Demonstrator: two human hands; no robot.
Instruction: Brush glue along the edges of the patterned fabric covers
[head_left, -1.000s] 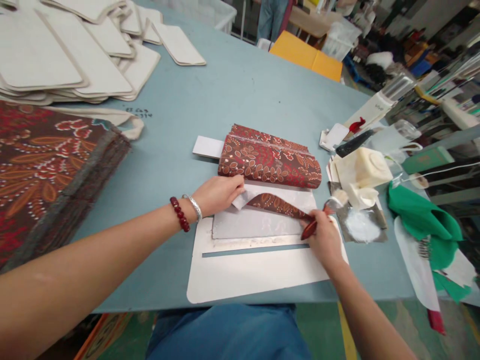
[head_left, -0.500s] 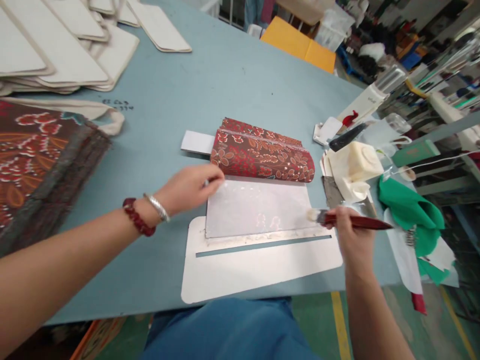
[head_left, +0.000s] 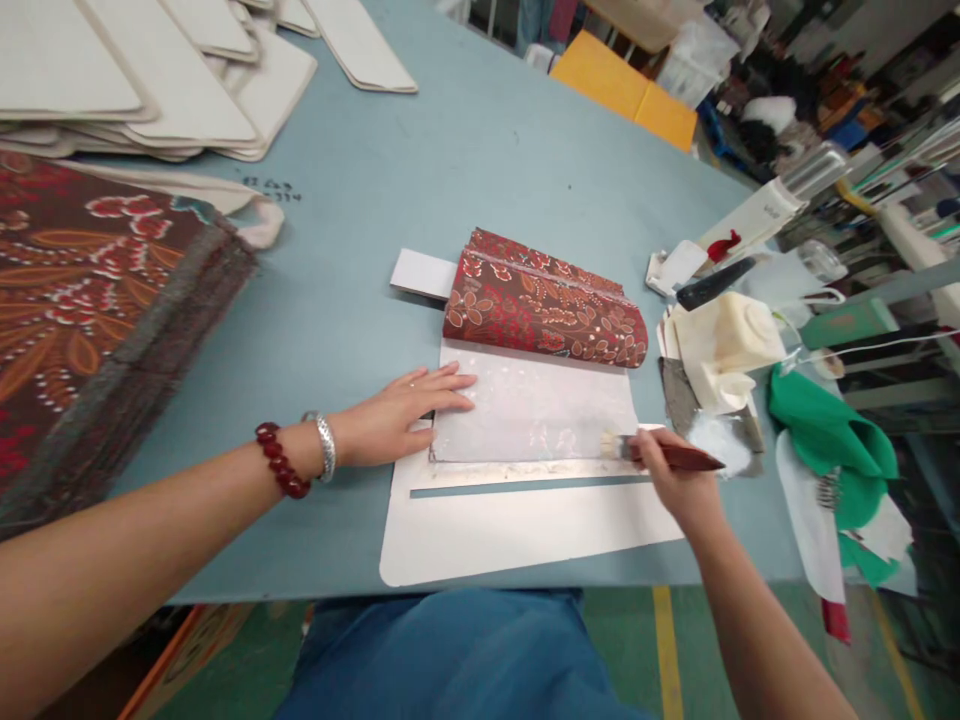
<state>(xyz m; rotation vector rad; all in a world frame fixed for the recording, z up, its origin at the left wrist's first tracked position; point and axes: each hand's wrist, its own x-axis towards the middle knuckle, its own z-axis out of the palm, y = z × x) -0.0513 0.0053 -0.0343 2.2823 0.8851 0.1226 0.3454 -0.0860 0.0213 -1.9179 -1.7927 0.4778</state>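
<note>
My left hand [head_left: 401, 412] lies with fingers spread on the left edge of a pale, wet-looking panel [head_left: 532, 415]. Around a brush [head_left: 682, 456] with a dark red handle, my right hand [head_left: 679, 485] is closed; the bristles touch the panel's lower right part. Folded back above the panel is brown and red patterned fabric [head_left: 547, 310]. Beneath the panel, a white board [head_left: 525, 530] with a long narrow slot shows towards me. A light strip [head_left: 421, 273] sticks out left of the folded fabric.
White boards [head_left: 180, 90] are piled at the back left, above a stack of patterned fabric [head_left: 97, 310]. On the right are a cream plastic container [head_left: 731, 335], white glue-like stuff [head_left: 720, 440] on a scrap, green cloth [head_left: 832, 420] and a white bottle-like device [head_left: 757, 215].
My left hand has opened from a pinch at the fabric's corner and now lies flat on the panel. The brush in my right hand has moved slightly left and down onto the panel. The view has shifted.
</note>
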